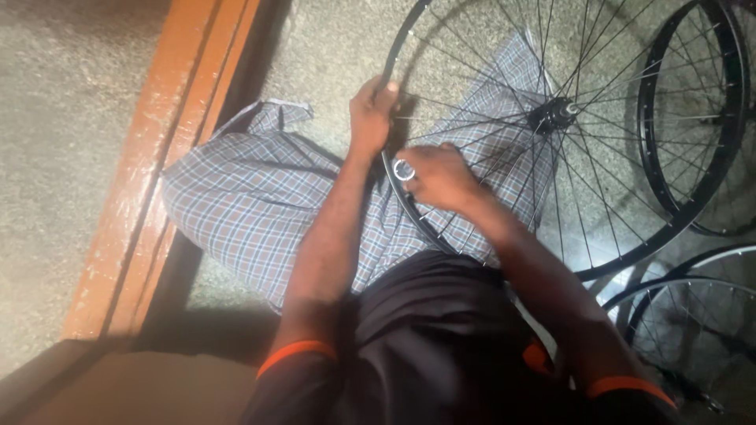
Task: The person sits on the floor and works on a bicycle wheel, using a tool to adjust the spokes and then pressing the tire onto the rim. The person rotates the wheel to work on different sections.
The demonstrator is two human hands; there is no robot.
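From the head camera I look down on a person's lap, covered in checked cloth point(260, 205), with a black bicycle wheel point(551, 118) standing tilted across the right knee. Its hub point(555, 114) sits a little above and to the right of both hands, and thin spokes point(472, 118) fan out from it to the dark rim point(396, 63).

My left hand point(370, 114) is clenched on the rim at its left side, fingers wrapped over the edge, so that grip is grasping the wheel. My right hand point(437, 177) lies just below it, pressed against the rim's lower left arc; its grip is curled around a small round silvery tool point(404, 170) that touches the rim. I cannot tell exactly what the tool is.

The wheel rests over the lap and the speckled floor point(71, 118). More wheels point(693, 110) stand and lie at the right side of the floor, near the first one. A long orange wooden beam point(157, 173) runs along the floor on the left, well apart from the hands.
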